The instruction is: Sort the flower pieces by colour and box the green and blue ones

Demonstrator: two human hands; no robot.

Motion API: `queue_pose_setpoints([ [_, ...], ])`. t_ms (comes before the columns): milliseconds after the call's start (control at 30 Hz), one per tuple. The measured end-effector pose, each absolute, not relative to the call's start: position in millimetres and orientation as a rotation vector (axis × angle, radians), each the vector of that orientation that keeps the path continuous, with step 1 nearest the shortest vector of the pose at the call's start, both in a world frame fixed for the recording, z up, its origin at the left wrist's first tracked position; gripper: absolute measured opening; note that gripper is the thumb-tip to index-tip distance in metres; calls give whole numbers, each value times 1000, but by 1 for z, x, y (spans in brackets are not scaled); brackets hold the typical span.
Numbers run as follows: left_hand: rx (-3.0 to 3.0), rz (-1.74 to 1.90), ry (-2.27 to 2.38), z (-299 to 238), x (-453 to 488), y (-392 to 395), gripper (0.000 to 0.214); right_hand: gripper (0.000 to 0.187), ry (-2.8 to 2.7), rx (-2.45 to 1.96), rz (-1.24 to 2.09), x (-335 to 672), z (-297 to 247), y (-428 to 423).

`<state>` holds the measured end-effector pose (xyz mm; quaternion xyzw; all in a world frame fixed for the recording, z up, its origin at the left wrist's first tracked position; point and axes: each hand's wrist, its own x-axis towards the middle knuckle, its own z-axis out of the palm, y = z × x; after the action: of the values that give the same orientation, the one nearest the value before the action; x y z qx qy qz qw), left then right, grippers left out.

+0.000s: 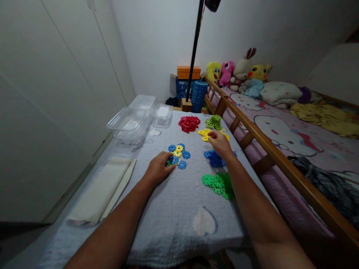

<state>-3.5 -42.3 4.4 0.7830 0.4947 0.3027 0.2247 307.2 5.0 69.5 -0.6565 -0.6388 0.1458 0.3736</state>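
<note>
On a grey quilted cloth lie sorted piles of plastic snowflake discs: red, light green, yellow, blue and dark green. A small joined cluster of blue and yellow discs sits mid-cloth. My left hand is curled on the cluster's near-left edge, fingers pinching a blue disc with a bit of green beside it. My right hand reaches over the yellow pile, fingers closed on a yellow disc.
Clear plastic containers stand at the far left of the cloth. A folded beige cloth lies at the left. A wooden bed rail runs along the right, with plush toys beyond. A black pole rises behind.
</note>
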Motion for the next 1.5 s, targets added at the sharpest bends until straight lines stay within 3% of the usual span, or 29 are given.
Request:
queue_pose_setpoints([
  [133, 2162, 839, 1352, 6, -3, -43, 40, 23, -2061, -1505, 570, 250, 64, -34],
  [400, 2153, 848, 1306, 6, -5, -44, 42, 37, -2318, -1704, 354, 199, 40, -65],
  [633, 2134, 833, 1317, 5, -5, -43, 42, 38, -2362, -1698, 362, 198, 41, -70],
  [733, 2130, 823, 1321, 5, -5, -43, 41, 39, -2327, -1683, 405, 200, 42, -69],
  [900, 2116, 809, 1331, 5, -6, -43, 40, 18, -2230, -1645, 555, 212, 43, -63],
  [1033, 2108, 805, 1341, 6, -6, -43, 40, 14, -2087, -1637, 593, 244, 53, -54],
  [1267, 2126, 824, 1327, 8, -6, -44, 37, 18, -1670, -1879, 386, 313, 62, -47],
  [1500, 2117, 818, 1334, 9, -6, -44, 36, 17, -1572, -2111, 234, 321, 57, -46],
])
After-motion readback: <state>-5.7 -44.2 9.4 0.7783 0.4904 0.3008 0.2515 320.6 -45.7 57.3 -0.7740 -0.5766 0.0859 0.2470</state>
